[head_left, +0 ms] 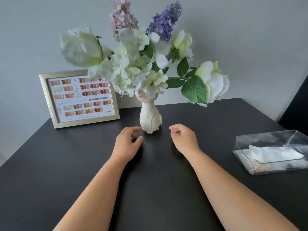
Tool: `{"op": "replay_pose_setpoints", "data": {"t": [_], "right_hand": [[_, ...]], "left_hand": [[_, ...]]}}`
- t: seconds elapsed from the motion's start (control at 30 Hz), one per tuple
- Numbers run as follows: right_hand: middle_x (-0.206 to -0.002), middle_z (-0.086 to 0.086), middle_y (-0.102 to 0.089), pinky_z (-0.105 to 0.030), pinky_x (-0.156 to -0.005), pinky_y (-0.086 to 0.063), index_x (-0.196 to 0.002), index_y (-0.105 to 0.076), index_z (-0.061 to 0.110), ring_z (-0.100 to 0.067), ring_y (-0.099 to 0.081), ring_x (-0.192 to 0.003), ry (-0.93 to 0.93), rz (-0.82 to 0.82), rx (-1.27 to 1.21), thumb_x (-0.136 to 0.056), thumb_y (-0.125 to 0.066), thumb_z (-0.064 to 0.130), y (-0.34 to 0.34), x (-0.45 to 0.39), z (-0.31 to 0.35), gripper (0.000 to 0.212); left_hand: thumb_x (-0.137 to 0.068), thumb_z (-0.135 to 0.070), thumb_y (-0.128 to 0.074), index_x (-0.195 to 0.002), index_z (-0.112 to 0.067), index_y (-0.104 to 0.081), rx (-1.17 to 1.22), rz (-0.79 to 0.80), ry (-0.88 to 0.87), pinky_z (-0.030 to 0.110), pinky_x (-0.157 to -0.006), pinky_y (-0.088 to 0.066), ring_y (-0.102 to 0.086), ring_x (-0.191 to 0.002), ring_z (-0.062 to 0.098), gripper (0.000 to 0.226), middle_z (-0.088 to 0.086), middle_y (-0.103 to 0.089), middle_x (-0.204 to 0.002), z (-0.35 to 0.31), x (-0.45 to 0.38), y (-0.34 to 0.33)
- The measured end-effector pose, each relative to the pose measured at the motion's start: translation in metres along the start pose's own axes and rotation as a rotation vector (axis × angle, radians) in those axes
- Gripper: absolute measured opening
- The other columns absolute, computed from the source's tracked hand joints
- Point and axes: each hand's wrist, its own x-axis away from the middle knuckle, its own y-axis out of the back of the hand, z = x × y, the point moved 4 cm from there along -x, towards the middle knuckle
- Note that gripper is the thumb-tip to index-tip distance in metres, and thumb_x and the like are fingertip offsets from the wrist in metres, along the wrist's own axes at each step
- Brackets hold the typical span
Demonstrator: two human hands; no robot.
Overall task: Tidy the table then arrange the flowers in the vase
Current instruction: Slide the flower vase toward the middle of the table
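A small white cat-shaped vase point(150, 116) stands upright on the black table point(66, 164), near its back edge. Several flowers point(138, 64) fill it: white roses, white hydrangea, a pink spike and a purple spike. One white rose point(215, 82) leans far out to the right. My left hand point(127, 142) hovers just left of the vase's foot, fingers loosely curled and apart, holding nothing. On the other side, just right of the vase, my right hand point(183, 139) is likewise empty with curled fingers. Neither hand touches the vase.
A silver-framed nail colour chart point(80, 99) leans against the wall at the back left. A clear plastic box point(273, 152) with white tissue and small items inside sits at the table's right edge. A dark chair back point(298, 110) shows at far right.
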Motion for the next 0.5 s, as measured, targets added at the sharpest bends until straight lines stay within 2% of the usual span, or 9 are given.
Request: {"op": "replay_pose_setpoints", "data": {"t": [0.07, 0.13, 0.27, 0.37, 0.5], "right_hand": [[-0.093, 0.018, -0.063, -0.004, -0.060, -0.040, -0.108, -0.068, 0.030, 0.005, -0.056, -0.083, -0.033, -0.041, -0.099, -0.088, -0.052, 0.019, -0.005, -0.007, 0.003, 0.028], [-0.095, 0.018, -0.063, 0.000, -0.062, -0.039, -0.113, -0.067, 0.028, 0.006, -0.057, -0.084, -0.028, -0.049, -0.155, -0.088, -0.056, 0.020, -0.013, -0.012, 0.007, 0.029], [-0.101, 0.022, -0.064, -0.009, -0.070, -0.041, -0.119, -0.062, 0.033, 0.006, -0.060, -0.085, 0.003, -0.030, -0.162, -0.085, -0.062, 0.027, -0.029, -0.021, 0.020, 0.034], [-0.104, 0.022, -0.065, -0.013, -0.069, -0.041, -0.124, -0.055, 0.036, 0.004, -0.060, -0.086, 0.026, 0.006, -0.149, -0.084, -0.062, 0.031, -0.040, -0.029, 0.027, 0.041], [-0.108, 0.020, -0.064, -0.010, -0.067, -0.040, -0.134, -0.050, 0.033, 0.005, -0.060, -0.087, 0.029, 0.013, -0.130, -0.087, -0.059, 0.029, -0.047, -0.040, 0.026, 0.048]], "left_hand": [[-0.088, -0.025, -0.066, -0.126, -0.026, -0.061, 0.032, -0.031, 0.023, 0.005, -0.080, -0.038, -0.059, -0.100, 0.001, 0.039, -0.011, -0.059, -0.114, 0.003, -0.007, -0.001], [-0.088, -0.025, -0.068, -0.130, -0.024, -0.059, 0.078, -0.047, 0.033, 0.000, -0.075, -0.037, -0.059, -0.100, 0.000, 0.043, -0.011, -0.060, -0.118, 0.005, -0.014, -0.002], [-0.087, -0.028, -0.070, -0.135, -0.023, -0.055, 0.147, -0.058, 0.023, -0.004, -0.074, -0.039, -0.059, -0.103, 0.000, 0.050, -0.009, -0.060, -0.127, 0.008, -0.026, -0.006], [-0.087, -0.029, -0.071, -0.137, -0.025, -0.054, 0.207, -0.049, 0.035, -0.002, -0.074, -0.041, -0.064, -0.102, -0.002, 0.054, -0.011, -0.061, -0.130, 0.007, -0.038, -0.010], [-0.087, -0.021, -0.068, -0.135, -0.032, -0.056, 0.266, -0.029, 0.004, -0.005, -0.073, -0.038, -0.063, -0.091, -0.016, 0.050, -0.018, -0.068, -0.116, 0.005, -0.051, -0.016]]}}
